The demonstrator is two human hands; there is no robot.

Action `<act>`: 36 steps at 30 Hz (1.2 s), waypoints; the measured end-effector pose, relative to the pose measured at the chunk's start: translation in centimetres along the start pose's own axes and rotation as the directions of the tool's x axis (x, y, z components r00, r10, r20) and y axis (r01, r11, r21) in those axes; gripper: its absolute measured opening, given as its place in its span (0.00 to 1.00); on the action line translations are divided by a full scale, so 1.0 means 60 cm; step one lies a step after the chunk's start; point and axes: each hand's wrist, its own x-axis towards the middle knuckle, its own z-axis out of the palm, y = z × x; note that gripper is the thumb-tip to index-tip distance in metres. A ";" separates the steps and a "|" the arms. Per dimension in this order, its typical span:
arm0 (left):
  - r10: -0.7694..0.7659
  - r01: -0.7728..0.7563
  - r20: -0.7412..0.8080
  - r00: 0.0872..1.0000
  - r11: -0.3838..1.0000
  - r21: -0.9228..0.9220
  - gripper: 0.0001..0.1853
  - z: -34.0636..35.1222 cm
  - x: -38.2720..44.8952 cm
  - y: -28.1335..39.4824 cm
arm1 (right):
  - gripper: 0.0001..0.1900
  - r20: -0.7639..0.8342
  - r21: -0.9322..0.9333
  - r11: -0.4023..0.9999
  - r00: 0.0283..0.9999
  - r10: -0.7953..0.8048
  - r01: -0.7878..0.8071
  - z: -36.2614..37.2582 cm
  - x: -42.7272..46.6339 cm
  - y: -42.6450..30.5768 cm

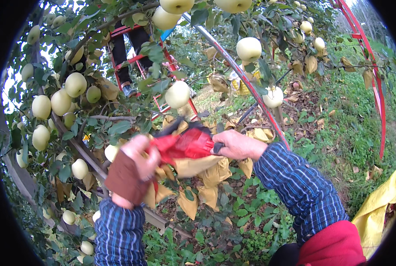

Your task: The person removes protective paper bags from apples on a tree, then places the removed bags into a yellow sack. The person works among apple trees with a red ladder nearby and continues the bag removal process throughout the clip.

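Between my hands stretches a crumpled red-and-black fruit bag, apparently of thin paper, blurred by motion. My right hand pinches its right end, where a black scrap shows by the thumb. At the other end, my left hand has curled fingers around the red material, also blurred. A reddish-brown piece of unclear material covers the heel and wrist of that hand. Just below hang several tan paper fruit bags among the leaves. A pale apple hangs above the red bag, and another apple is beside my left hand.
Several pale apples crowd the branches at left. A red-and-silver pole slants down behind my right hand. Another person's legs are on a red metal ladder. A curved red frame and a yellow sack stand at right.
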 end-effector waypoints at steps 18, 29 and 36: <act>-0.009 0.171 0.187 0.982 0.447 -0.878 0.13 0.294 -0.166 0.180 | 0.38 -0.082 0.853 0.484 0.865 0.496 -0.196 0.254 -0.279 -0.067; 0.513 0.546 0.464 0.723 -0.011 -0.838 0.21 0.403 -0.177 0.288 | 0.36 -0.591 0.118 0.525 0.365 0.719 -0.843 -0.306 -0.718 -0.232; 0.520 0.615 0.651 0.553 0.272 -0.740 0.14 0.448 -0.225 0.256 | 0.18 -0.883 0.003 -0.209 -0.101 0.459 -0.978 -0.339 -1.257 -0.271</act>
